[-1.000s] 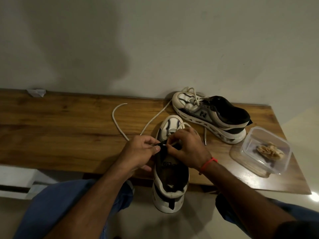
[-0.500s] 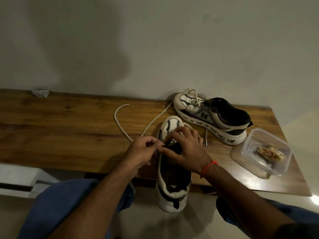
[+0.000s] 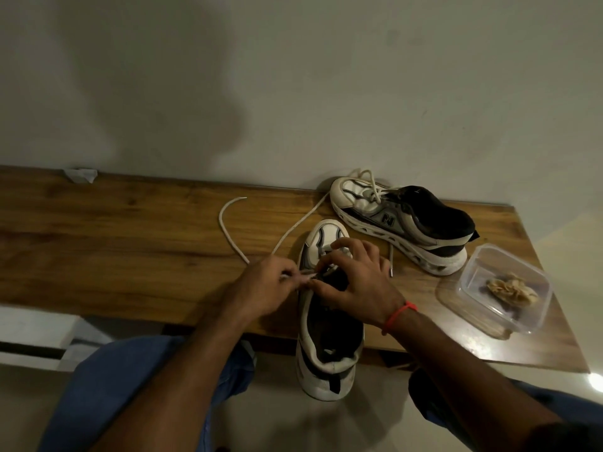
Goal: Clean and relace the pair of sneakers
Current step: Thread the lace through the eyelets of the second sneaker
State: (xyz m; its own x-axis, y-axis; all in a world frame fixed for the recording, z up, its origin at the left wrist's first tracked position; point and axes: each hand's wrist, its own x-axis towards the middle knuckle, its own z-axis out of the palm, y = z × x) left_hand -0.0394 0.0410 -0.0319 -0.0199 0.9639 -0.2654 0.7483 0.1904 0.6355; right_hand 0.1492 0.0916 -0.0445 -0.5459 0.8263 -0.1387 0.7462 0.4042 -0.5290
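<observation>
Lying at the far left against the pale wall is a small crumpled scrap of white paper (image 3: 80,175), at the back edge of the long brown wooden table (image 3: 114,243). Further right a loose off-white shoelace (image 3: 228,233) curves over the wood, one end free near the back, the rest running down toward the person's hands; a second strand of it runs up toward the far shoe. The left hand (image 3: 264,282) comes up from a blue-clad knee, fingers curled, pinching the lace between thumb and fingertips right at the side of the near white and black sneaker (image 3: 326,324). That sneaker points toe away from the person, its toe on the table and its heel hanging past the front edge over the floor. The right hand (image 3: 355,282), with a thin red band (image 3: 399,316) on the wrist, rests over the shoe's throat, fingers spread and arched, thumb and forefinger closing on the lace by the eyelets; exactly what they grip is blurred. Behind and to the right the second white, grey and black sneaker (image 3: 404,223) lies on its side near the wall, laces loose over its toe. At the far right stands a clear square plastic container (image 3: 479,301) with a crumpled beige cloth (image 3: 512,288) inside.
</observation>
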